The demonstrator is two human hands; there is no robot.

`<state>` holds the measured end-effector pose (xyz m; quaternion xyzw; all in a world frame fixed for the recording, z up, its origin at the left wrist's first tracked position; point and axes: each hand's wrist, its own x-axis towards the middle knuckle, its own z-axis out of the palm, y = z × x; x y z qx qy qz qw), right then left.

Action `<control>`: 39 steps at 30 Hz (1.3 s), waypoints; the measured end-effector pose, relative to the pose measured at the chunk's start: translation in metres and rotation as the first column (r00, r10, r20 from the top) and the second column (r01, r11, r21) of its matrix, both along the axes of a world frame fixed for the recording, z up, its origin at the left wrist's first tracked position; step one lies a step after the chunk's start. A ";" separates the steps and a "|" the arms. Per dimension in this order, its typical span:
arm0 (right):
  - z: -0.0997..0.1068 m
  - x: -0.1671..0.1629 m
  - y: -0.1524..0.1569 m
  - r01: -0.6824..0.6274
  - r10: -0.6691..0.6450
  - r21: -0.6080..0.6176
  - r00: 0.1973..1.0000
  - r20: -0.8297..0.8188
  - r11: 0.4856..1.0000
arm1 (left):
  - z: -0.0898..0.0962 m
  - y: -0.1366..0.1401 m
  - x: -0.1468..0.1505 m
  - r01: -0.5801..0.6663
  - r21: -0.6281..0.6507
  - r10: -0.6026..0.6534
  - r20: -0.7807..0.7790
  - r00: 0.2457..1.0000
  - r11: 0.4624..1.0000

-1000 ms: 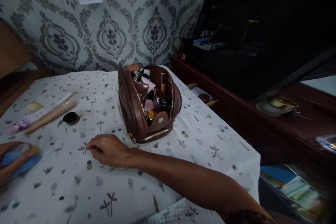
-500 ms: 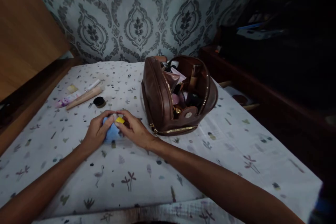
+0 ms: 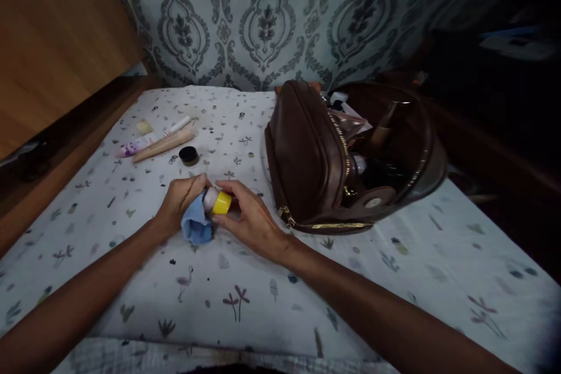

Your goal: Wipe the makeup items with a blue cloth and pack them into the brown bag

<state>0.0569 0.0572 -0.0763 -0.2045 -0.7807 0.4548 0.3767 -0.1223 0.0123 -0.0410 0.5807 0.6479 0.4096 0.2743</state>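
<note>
Left of the bag, my left hand (image 3: pixel 180 201) is closed around a light blue cloth (image 3: pixel 196 225) that hangs below its fingers. The cloth wraps one end of a small container with a whitish body and a yellow cap (image 3: pixel 222 203). My right hand (image 3: pixel 252 219) grips the yellow end between thumb and fingers. Both hands are just above the printed sheet. Much of the container's body is hidden by the cloth and my left fingers, so its exact kind does not show.
An unzipped brown cosmetic bag (image 3: pixel 302 158) stands at right, with tubes and bottles inside. Beyond my left hand lie a black-lidded jar (image 3: pixel 189 156), a beige tube (image 3: pixel 164 145), a purple-and-white tube (image 3: pixel 134 146) and a small yellowish piece (image 3: pixel 144 127). A wooden panel (image 3: pixel 61 41) rises at left.
The container has turned so that more of its body and yellow cap show. The blue cloth now hangs lower from my left hand. The view has shifted closer, enlarging the bag.
</note>
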 end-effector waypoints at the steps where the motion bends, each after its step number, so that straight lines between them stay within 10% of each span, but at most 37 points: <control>1: 0.000 0.001 -0.001 -0.004 0.003 0.089 1.000 0.002 0.996 | 0.000 0.000 -0.001 -0.016 -0.017 0.016 0.040 0.999 1.000; 5: 0.001 0.002 -0.005 -0.036 0.017 0.312 0.998 0.063 0.949 | -0.002 0.001 -0.002 -0.076 -0.036 0.081 0.192 0.978 0.996; 10: 0.000 0.001 -0.005 -0.023 0.005 0.302 0.998 0.059 0.953 | -0.003 -0.004 0.001 0.003 0.133 -0.024 0.154 0.988 0.991; 15: -0.001 -0.003 0.001 0.011 -0.008 -0.116 1.000 0.024 0.993 | -0.008 -0.011 0.001 0.340 0.208 -0.295 -0.222 0.929 0.917; 23: 0.010 0.000 0.005 0.019 -0.020 -0.515 1.000 0.004 0.857 | -0.016 -0.011 0.005 0.416 0.292 -0.281 -0.408 0.869 0.861; 39: 0.021 0.000 -0.008 0.164 -0.153 -0.158 0.985 0.078 0.974 | -0.016 -0.025 0.019 0.340 0.225 -0.234 -0.393 0.889 0.913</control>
